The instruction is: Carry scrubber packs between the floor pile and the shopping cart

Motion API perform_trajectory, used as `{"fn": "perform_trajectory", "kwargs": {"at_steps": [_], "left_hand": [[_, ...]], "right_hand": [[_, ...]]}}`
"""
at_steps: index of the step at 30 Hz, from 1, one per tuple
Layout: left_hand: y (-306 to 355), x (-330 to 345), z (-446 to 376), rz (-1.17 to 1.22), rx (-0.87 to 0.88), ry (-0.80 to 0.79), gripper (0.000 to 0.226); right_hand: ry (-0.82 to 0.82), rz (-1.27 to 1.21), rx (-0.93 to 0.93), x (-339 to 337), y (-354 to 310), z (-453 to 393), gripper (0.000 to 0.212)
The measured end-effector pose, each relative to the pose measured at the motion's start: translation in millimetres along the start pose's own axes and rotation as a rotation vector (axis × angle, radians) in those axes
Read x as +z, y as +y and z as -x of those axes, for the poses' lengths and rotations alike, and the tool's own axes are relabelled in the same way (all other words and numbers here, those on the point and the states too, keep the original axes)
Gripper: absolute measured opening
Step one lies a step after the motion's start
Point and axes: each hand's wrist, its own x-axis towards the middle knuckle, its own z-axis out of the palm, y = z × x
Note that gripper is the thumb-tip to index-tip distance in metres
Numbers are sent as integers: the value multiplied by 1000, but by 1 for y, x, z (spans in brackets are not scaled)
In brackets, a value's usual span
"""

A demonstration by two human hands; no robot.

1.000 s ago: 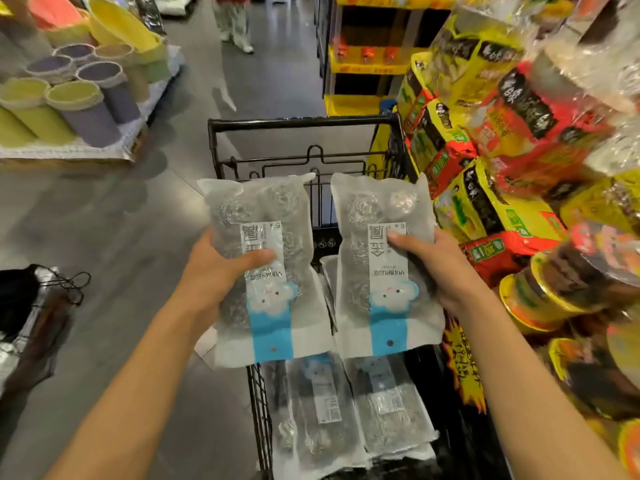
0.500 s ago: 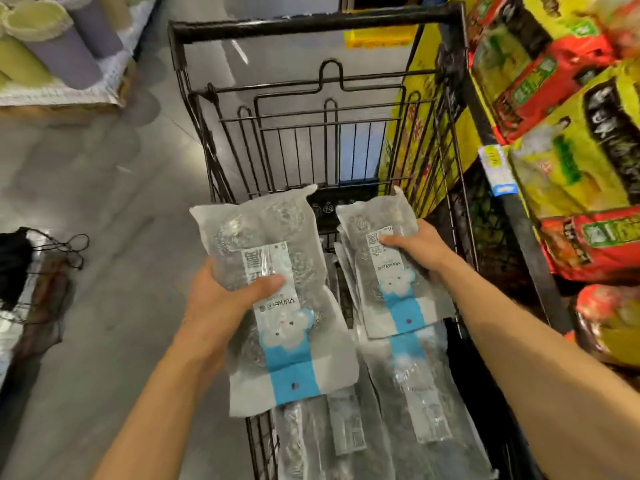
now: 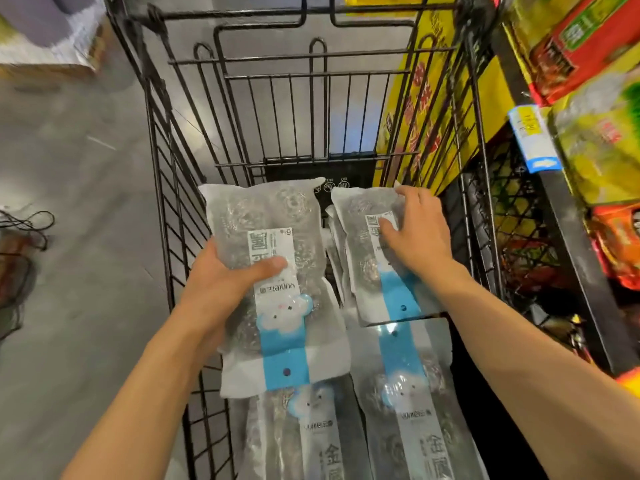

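Left hand grip clasping raised scourer pack, right hand flat, released, pressing second pack in cart

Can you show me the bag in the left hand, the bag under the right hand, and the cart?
Left-hand scrubber pack (image 3: 277, 216), head view, clear upper part.
Right-hand scrubber pack (image 3: 391, 303), head view, blue stripe.
Shopping cart (image 3: 311, 74), head view, front wire wall.
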Motion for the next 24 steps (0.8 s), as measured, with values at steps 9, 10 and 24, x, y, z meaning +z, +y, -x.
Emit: {"fn": "perform_trajectory", "kwargs": {"at_steps": [9,10,24], "left_hand": [[-47,-13,-88,-565,-19,139,85],[-43,-12,-84,-681,25,163,90],[129,-7,86,-1498,759,-218,76]], "right_hand": [[-62,0,-165,-51,-14,37,80],[-65,10,-173,-57,-16,39,81],[30,131,-144,-215,-95,132,80]]}}
